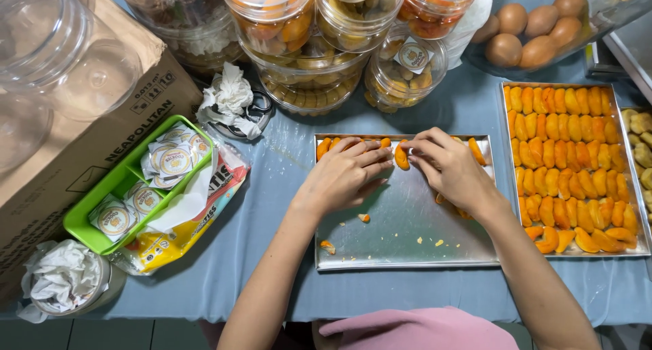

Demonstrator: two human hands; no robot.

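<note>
A metal baking tray (407, 245) lies in front of me on the blue cloth, mostly bare, with a short row of orange crescent pastries (324, 148) along its far edge. My left hand (343, 175) rests palm down over that row, fingers together. My right hand (449, 168) pinches one orange pastry (401, 157) between thumb and fingers at the far edge, with more pastries (477, 151) just beyond it. A few crumbs and a broken piece (328, 245) lie on the tray.
A second tray (644, 245) at right is packed with rows of orange pastries (567, 156). Plastic jars of pastries (309, 24) and a bowl of eggs (536, 30) stand behind. A green basket of round labels (78, 228), a cardboard box (61, 166) and crumpled tissues (231, 95) are at left.
</note>
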